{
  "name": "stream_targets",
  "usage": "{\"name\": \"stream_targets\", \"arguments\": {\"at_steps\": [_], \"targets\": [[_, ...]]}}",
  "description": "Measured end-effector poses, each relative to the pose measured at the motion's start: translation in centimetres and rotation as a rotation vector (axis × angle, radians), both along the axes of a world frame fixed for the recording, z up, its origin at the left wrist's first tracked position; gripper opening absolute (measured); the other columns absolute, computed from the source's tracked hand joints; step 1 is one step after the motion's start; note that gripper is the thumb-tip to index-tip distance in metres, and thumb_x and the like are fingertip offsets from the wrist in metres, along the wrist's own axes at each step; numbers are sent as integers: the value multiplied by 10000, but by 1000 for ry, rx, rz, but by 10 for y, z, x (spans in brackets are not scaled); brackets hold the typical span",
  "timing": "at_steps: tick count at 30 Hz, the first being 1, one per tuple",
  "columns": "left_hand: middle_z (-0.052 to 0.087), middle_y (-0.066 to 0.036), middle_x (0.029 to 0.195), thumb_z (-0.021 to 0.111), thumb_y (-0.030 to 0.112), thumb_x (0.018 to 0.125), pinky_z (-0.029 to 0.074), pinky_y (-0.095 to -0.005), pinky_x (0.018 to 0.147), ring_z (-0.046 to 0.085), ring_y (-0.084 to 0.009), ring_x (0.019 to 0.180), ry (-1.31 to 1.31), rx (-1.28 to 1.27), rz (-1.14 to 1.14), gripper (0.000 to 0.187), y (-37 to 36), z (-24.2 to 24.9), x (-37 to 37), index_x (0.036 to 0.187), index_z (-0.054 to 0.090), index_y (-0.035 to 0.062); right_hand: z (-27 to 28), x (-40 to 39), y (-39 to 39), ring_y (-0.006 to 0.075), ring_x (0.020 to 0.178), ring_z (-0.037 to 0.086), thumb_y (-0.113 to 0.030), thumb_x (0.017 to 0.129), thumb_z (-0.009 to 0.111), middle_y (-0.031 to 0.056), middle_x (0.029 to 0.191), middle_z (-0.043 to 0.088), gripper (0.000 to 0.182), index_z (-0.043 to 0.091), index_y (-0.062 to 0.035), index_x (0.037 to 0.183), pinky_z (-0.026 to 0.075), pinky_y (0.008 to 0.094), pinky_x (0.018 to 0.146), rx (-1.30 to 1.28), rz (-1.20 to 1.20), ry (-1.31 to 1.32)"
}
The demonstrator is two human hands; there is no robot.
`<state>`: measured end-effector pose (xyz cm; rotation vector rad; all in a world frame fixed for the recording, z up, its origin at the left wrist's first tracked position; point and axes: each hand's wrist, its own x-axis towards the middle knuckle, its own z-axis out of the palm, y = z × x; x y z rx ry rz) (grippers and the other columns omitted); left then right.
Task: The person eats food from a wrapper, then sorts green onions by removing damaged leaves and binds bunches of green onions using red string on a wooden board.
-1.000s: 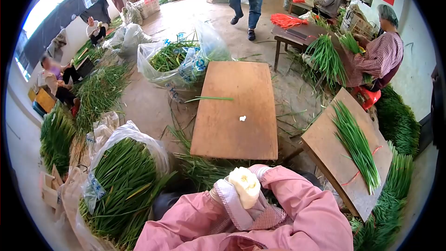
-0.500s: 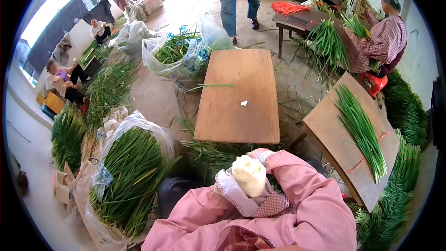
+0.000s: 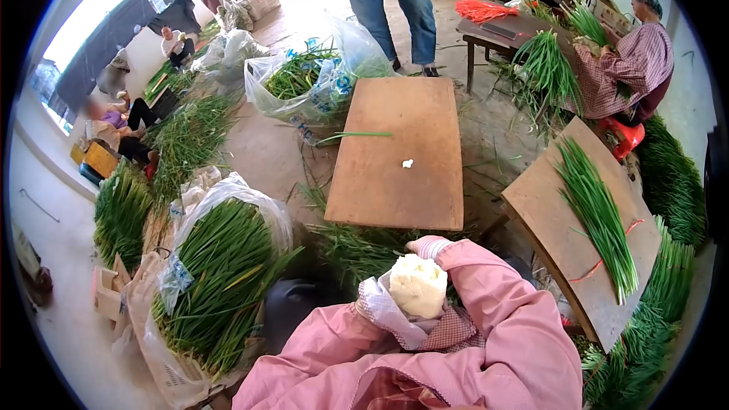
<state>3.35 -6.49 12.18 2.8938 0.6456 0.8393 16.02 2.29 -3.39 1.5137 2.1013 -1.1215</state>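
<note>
A pale bread-like piece (image 3: 418, 286) stands upright in front of my chest, its lower part wrapped by a checked cloth or bag (image 3: 387, 319). My right hand (image 3: 419, 245) shows only in part behind it, at the end of a pink sleeve; its fingers are mostly hidden. My left hand is out of sight behind the cloth, below the other sleeve. Just beyond, a brown wooden board (image 3: 395, 182) carries a small white crumb (image 3: 408, 163) and one green stalk (image 3: 357, 134).
Bags of green stalks (image 3: 220, 273) stand at the left. A tilted table (image 3: 531, 197) at the right holds a tied bunch (image 3: 596, 212). A standing person (image 3: 410, 7) is beyond the board; seated people are at both sides.
The view has shifted slightly, moving the surroundings right. The pale piece has turned a little and its top looks broader and flatter. The standing person's legs are closer.
</note>
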Motion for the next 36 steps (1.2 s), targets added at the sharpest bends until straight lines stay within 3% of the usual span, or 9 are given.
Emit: {"name": "stream_targets", "arguments": {"at_steps": [2,8,10,13,15,17,22,28,36], "targets": [[539,-51,855,537,343,653,389,-354,736,513,-218,799,409,-153,228,315,-9,-41,6,895,543,141,16,0,-4,315,992,530,-272,751,533,165,1048,563,403,518,-127,1127,420,382,831,23,25,22],[540,-51,886,514,302,655,380,-382,732,508,-239,817,240,-130,-20,325,-3,-27,-7,932,543,134,15,2,-3,324,983,534,-274,730,567,173,1043,564,433,513,-115,1129,429,382,819,34,43,37],[527,-68,752,528,281,610,387,-365,629,506,-231,695,72,-115,-2,279,0,-23,-2,815,547,91,8,4,3,326,979,537,-275,729,569,172,1039,565,432,515,-113,1126,431,381,814,-16,-7,48],[528,-69,774,542,274,608,389,-363,644,507,-228,715,-77,-182,5,293,3,-14,-1,834,542,87,-1,7,7,324,969,544,-285,722,580,168,1026,570,436,520,-111,1117,437,384,800,-65,-61,53],[528,-69,788,551,269,607,391,-362,654,507,-225,729,-119,-283,-6,304,4,-15,-3,847,539,84,-1,6,6,278,926,561,-299,834,379,159,982,591,366,579,-21,962,413,373,787,-9,-101,71],[529,-69,803,560,264,606,392,-361,664,508,-223,742,-170,-395,-14,315,4,-17,-7,861,535,81,-1,6,4,295,970,544,-268,822,409,180,1038,562,330,574,-28,975,413,377,818,94,96,10],[530,-70,839,583,253,602,396,-359,689,509,-218,776,-293,-627,-17,347,0,-19,-15,893,527,73,-38,11,5,288,951,559,-234,758,502,163,1036,566,272,598,-74,956,452,373,761,13,-167,204],[532,-71,882,611,239,598,400,-356,720,511,-211,817,-411,-925,14,389,-13,-21,-33,933,517,64,-14,11,-30,287,976,543,-276,739,521,163,1061,552,330,576,-72,993,442,372,783,-27,-149,143],[534,-72,940,649,220,593,406,-352,760,513,-202,872,-432,-1035,49,451,-27,-25,-38,985,503,52,1,16,-43,286,1010,521,-332,715,545,162,1093,534,420,547,-69,1043,429,371,811,-59,-103,100]]}}
